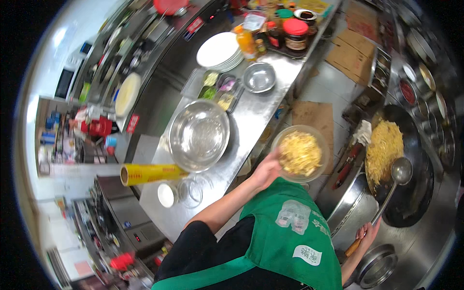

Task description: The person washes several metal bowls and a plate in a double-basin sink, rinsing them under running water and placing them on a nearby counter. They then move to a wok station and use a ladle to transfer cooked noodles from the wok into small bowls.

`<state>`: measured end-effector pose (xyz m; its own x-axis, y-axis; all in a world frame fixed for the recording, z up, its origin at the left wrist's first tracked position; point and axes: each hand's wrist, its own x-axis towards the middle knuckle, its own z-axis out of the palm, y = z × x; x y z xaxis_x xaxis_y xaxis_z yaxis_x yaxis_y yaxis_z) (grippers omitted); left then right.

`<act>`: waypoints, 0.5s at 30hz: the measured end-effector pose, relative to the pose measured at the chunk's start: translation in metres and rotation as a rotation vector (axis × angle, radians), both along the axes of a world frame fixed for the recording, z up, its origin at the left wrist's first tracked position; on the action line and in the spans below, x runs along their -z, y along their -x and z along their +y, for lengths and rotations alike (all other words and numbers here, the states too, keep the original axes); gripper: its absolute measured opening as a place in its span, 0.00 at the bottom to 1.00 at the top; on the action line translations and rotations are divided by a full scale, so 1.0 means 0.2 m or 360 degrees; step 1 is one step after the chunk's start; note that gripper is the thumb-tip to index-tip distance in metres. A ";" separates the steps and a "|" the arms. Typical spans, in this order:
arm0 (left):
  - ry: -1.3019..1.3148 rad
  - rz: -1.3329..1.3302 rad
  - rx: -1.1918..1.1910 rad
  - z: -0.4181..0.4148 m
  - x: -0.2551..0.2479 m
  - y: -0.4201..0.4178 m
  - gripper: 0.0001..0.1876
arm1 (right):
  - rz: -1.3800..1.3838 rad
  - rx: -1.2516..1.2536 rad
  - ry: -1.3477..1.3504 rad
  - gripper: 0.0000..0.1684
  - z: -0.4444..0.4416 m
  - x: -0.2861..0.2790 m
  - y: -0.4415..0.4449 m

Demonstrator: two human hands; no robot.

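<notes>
My left hand (267, 170) holds a translucent round bowl (325, 152) by its edge, in front of the green apron. The bowl contains a yellow, shredded-looking food (300, 152). At the lower right, my right hand (367, 233) is closed around the handle of a metal ladle (401, 171). The ladle's bowl rests in or just over a dark wok (417, 195), at the edge of a heap of yellow food like fried rice or noodles (385, 145). A folded white cloth (362, 133) lies by the wok's left rim.
On the steel counter (250, 127) stand a large steel bowl (199, 136), a smaller one (259, 77), stacked white plates (219, 50), sauce bottles, a container of cut ingredients (209, 93) and a yellow film roll (152, 174). A metal pan (377, 268) is at lower right. A person in red (97, 126) stands far left.
</notes>
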<state>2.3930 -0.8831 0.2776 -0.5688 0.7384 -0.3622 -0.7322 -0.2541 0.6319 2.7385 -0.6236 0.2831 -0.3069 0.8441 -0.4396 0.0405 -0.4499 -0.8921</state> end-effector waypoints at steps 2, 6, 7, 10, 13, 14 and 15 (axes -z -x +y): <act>0.0005 -0.0093 -0.0171 -0.26 0.04 -0.10 0.43 | -0.0065 -0.0055 -0.0024 0.36 0.04 0.00 0.00; 0.0142 -0.0316 -0.0604 -0.69 0.36 -0.24 0.40 | -0.0004 -0.0126 -0.0095 0.37 0.12 0.03 0.03; 0.0195 -0.0336 -0.0677 -0.77 0.40 -0.27 0.40 | 0.0009 -0.0129 -0.0107 0.37 0.12 0.02 0.07; 0.0263 -0.0404 -0.0813 -0.96 0.52 -0.29 0.40 | 0.0063 -0.0145 -0.0138 0.36 0.12 0.01 0.14; 0.0247 -0.0438 -0.0864 -1.10 0.59 -0.28 0.39 | 0.0089 -0.0145 -0.0111 0.34 0.04 -0.04 0.19; 0.0170 -0.0467 -0.0900 -1.16 0.69 -0.26 0.39 | 0.0119 -0.0185 -0.0095 0.33 0.02 -0.03 0.20; 0.0094 -0.0506 -0.0924 -1.19 0.71 -0.25 0.39 | 0.0127 -0.0162 -0.0071 0.33 -0.02 -0.04 0.21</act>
<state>2.4423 -1.1203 0.1362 -0.7272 0.3179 -0.6084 -0.6397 -0.6353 0.4327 2.6961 -0.6270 0.2904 -0.4242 0.8251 -0.3731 0.0119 -0.4069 -0.9134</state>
